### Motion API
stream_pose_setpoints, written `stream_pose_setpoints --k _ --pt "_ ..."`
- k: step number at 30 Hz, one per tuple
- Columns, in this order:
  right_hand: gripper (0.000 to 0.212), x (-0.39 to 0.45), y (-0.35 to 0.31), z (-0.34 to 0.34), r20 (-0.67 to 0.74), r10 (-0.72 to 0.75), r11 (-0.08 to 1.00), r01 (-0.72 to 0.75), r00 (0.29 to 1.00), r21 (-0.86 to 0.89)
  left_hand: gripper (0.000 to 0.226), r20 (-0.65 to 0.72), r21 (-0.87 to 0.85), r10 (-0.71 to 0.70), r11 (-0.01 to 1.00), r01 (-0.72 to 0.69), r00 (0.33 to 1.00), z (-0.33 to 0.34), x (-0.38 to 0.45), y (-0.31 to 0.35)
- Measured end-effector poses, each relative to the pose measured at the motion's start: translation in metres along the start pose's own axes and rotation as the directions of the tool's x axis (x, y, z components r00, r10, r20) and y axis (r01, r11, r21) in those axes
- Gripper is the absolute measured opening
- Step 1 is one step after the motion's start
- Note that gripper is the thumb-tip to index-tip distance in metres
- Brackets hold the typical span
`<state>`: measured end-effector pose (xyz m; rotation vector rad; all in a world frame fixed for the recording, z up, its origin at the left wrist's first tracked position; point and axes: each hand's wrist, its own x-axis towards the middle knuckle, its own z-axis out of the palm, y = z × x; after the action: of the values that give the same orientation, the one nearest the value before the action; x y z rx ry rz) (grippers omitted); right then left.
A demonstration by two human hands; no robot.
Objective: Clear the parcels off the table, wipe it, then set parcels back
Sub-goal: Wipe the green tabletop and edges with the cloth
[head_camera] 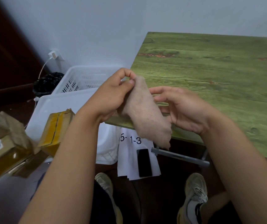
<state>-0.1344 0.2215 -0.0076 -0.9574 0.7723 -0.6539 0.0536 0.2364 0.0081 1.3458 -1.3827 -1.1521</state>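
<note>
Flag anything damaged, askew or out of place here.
The table has reddish scuffed patches near its far left edge. A phone lies on papers on the floor, near the shoes. Parcels sit tilted, one with torn tape.

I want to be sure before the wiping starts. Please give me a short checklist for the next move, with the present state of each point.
1. Table top free of parcels: ok, none on the visible part; the far right is out of frame.
2. Cloth in hand: ok, the left hand pinches its top edge.
3. Right hand grip on the cloth: cannot tell, it is blurred and its fingers look relaxed.
4. Cloth spread flat for wiping: not ok, it hangs bunched.
5. Parcels set aside: ok, they lie to the left, off the table.
6. Cloth damp or dry: cannot tell.
</note>
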Motion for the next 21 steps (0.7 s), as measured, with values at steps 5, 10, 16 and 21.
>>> stream_pose_setpoints --k 5,10,16,21 --pt "0.033 0.009 0.007 -0.006 -0.309 -0.178 0.958 0.093 0.934 -0.271 0.029 -0.075 0.222 -0.044 0.973 0.059 0.996 0.002 0.008 -0.021" --pt "0.027 0.015 0.015 -0.015 -0.317 -0.471 0.648 0.080 0.823 -0.757 0.035 -0.171 0.508 0.131 0.861 -0.026 0.976 0.006 0.022 -0.033" --pt "0.020 0.015 0.015 -0.013 -0.262 -0.645 0.363 -0.013 0.718 -0.932 0.035 -0.159 0.582 0.112 0.813 0.002 0.981 0.011 0.033 -0.033" --pt "0.025 0.017 0.018 -0.012 -0.166 -0.608 0.159 -0.086 0.776 -0.984 0.038 -0.109 0.706 0.087 0.708 0.016 0.990 0.005 0.037 -0.035"
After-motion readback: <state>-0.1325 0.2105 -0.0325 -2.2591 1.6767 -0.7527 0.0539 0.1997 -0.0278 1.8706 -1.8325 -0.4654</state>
